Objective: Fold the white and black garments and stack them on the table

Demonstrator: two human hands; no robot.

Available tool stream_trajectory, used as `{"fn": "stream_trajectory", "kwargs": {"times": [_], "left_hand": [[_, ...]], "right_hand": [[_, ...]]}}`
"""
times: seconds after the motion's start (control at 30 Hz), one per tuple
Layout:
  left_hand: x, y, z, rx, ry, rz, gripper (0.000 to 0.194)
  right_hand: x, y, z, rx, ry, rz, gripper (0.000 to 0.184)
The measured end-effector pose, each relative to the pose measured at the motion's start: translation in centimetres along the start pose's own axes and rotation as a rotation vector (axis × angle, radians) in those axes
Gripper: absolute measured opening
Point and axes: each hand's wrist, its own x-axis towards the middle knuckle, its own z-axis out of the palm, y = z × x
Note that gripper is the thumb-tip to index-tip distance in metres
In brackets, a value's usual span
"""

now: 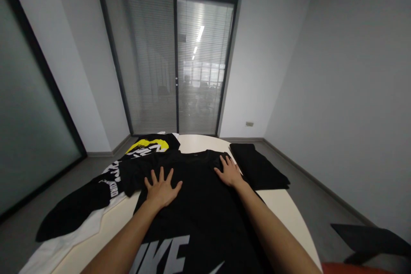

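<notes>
A black T-shirt (199, 205) with large grey lettering lies spread on the table, its collar at the far side and the print nearest me. My left hand (162, 189) rests flat on the shirt's upper left part, fingers spread. On the upper right, near the shoulder, my right hand (229, 172) lies with its fingers apart. The shirt's left sleeve reaches toward other clothes. Its right sleeve cannot be made out clearly beneath and beside my right hand.
A pale round-edged table (289, 209) carries everything. Black and white garments with a yellow print (154, 143) lie along the left side. Folded black cloth (258, 167) sits at the right edge. A dark chair part (369, 237) stands at the lower right.
</notes>
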Motion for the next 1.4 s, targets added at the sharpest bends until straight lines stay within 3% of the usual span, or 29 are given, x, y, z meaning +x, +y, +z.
{"fn": "stream_trajectory", "kwargs": {"times": [0.07, 0.23, 0.4, 0.63, 0.77, 0.97, 1.13, 1.3, 1.4], "left_hand": [[0.0, 0.0, 0.1, 0.002, 0.017, 0.006, 0.080], [0.1, -0.1, 0.3, 0.011, 0.017, 0.008, 0.081], [-0.1, 0.0, 0.2, 0.014, 0.034, 0.014, 0.079], [-0.1, -0.1, 0.3, 0.007, 0.048, 0.017, 0.078], [0.1, -0.2, 0.4, 0.006, 0.051, 0.026, 0.079], [-0.1, -0.1, 0.1, -0.002, 0.032, 0.016, 0.080], [-0.2, 0.0, 0.0, -0.003, 0.034, 0.022, 0.079], [-0.1, -0.1, 0.2, -0.004, 0.054, 0.025, 0.077], [-0.1, -0.1, 0.4, 0.000, 0.068, 0.024, 0.076]], "right_hand": [[0.4, 0.4, 0.4, 0.000, -0.074, 0.049, 0.078], [1.0, 0.9, 0.0, 0.022, -0.114, 0.111, 0.088], [0.5, 0.7, 0.0, -0.025, -0.074, -0.049, 0.090], [-0.6, 0.2, -1.2, 0.073, 0.078, -0.251, 0.070], [-0.4, -0.4, -1.0, 0.109, 0.105, -0.175, 0.070], [0.8, -0.2, 0.9, 0.035, -0.082, -0.040, 0.084], [2.1, 0.4, 0.6, 0.001, -0.128, 0.029, 0.084], [1.8, -1.7, 0.4, -0.026, -0.012, 0.065, 0.078], [1.3, -2.8, 1.0, 0.021, -0.044, 0.097, 0.077]]}}
